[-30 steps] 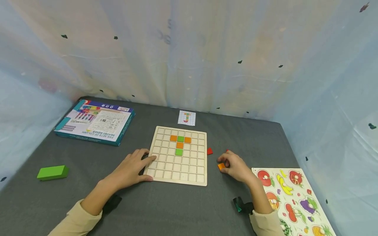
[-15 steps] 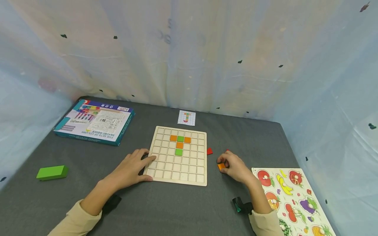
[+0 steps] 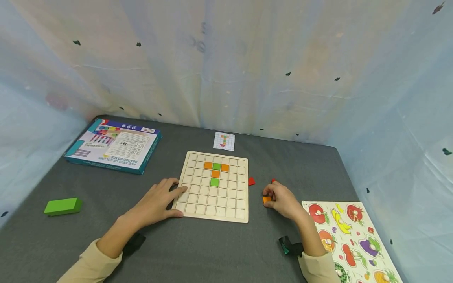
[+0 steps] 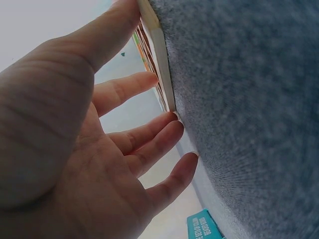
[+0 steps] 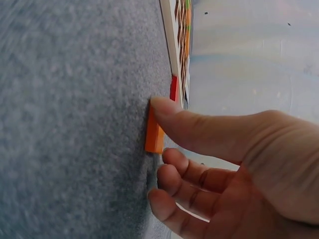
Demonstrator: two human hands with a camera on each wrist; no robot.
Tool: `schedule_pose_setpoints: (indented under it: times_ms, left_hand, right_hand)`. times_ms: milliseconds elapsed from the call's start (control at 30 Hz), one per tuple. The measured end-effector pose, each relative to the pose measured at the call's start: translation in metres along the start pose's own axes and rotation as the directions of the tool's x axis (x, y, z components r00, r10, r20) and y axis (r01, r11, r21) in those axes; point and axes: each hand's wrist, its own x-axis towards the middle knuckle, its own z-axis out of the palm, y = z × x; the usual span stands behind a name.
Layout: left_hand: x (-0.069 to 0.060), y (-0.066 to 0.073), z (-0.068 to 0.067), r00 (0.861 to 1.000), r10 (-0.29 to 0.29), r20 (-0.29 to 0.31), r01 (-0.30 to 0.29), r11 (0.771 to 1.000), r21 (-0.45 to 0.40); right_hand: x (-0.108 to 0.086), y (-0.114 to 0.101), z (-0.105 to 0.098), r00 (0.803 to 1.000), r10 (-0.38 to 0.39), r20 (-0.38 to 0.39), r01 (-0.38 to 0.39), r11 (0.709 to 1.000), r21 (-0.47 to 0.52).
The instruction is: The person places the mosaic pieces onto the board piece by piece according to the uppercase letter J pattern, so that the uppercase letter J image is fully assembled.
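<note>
A wooden grid board [image 3: 226,220] lies flat on the dark cloth, with several orange and green square tiles [image 3: 215,173] set in a T shape. My left hand [image 3: 155,202] rests at its left edge, the index fingertip on top and the thumb [image 4: 117,32] against the near corner. The fingers are extended and relaxed. To the right of the board, my right hand [image 3: 283,200] pinches an orange square tile [image 5: 153,132] low at the cloth; the thumb is on it, the index finger mostly hidden. A red tile [image 3: 251,181] lies beside the board's right edge.
Another red piece [image 3: 273,181] shows partly behind the right hand. A small pattern card [image 3: 224,141] lies beyond the board. At left are a flat box [image 3: 113,147] and a green block [image 3: 63,206]; a fruit puzzle board [image 3: 345,236] lies at right.
My right hand and the orange tile have shifted slightly to the right. The left hand, the board and the tiles set in it stay as they were.
</note>
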Motion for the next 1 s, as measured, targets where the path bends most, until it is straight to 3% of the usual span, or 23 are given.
schedule_pose_setpoints:
  times_ms: [767,1000]
  left_hand:
    - [-0.0007,0.0004,-0.0006,1.0,0.009,-0.013,-0.009,1.0,0.005]
    - [0.0001,0.0013,-0.0008,1.0,0.008,-0.013,-0.008,1.0,0.0]
  right_hand:
    - [-0.0016,0.0022,0.0007,1.0,0.022,0.003,-0.022,1.0,0.013]
    - [-0.0019,0.0018,-0.0017,1.0,-0.002,0.01,0.002,1.0,0.023]
